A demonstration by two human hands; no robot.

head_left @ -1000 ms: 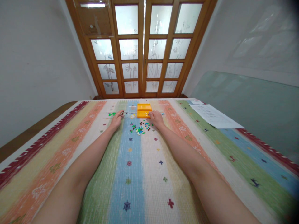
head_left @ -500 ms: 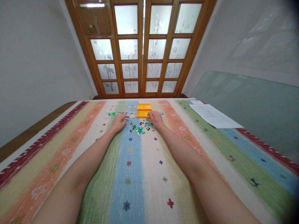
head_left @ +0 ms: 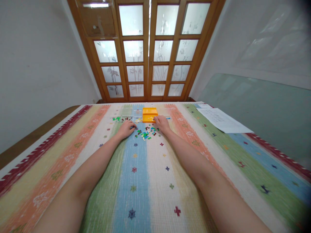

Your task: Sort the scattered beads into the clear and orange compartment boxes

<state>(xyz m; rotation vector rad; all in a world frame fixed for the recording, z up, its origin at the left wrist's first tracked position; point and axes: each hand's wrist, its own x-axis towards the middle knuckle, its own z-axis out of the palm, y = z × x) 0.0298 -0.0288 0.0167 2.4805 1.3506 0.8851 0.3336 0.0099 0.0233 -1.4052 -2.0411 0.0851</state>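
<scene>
A heap of small coloured building pieces (head_left: 146,133) lies on the striped cloth far ahead of me. My left hand (head_left: 126,128) rests at the heap's left edge, fingers curled down onto the cloth beside the pieces. My right hand (head_left: 162,124) sits at the heap's right, touching the front corner of an orange tray (head_left: 149,114). What the fingertips hold is too small to make out. A clear tray (head_left: 126,118) with a few green and dark pieces stands left of the orange one.
The striped woven cloth (head_left: 136,181) covers the whole table. A white printed sheet (head_left: 222,120) lies at the far right. A glass pane (head_left: 262,106) leans along the right wall. Wooden doors with frosted panes (head_left: 148,51) stand behind the table.
My left hand has moved right and slightly nearer, from the clear tray to the left edge of the heap. My right hand has stayed at the orange tray.
</scene>
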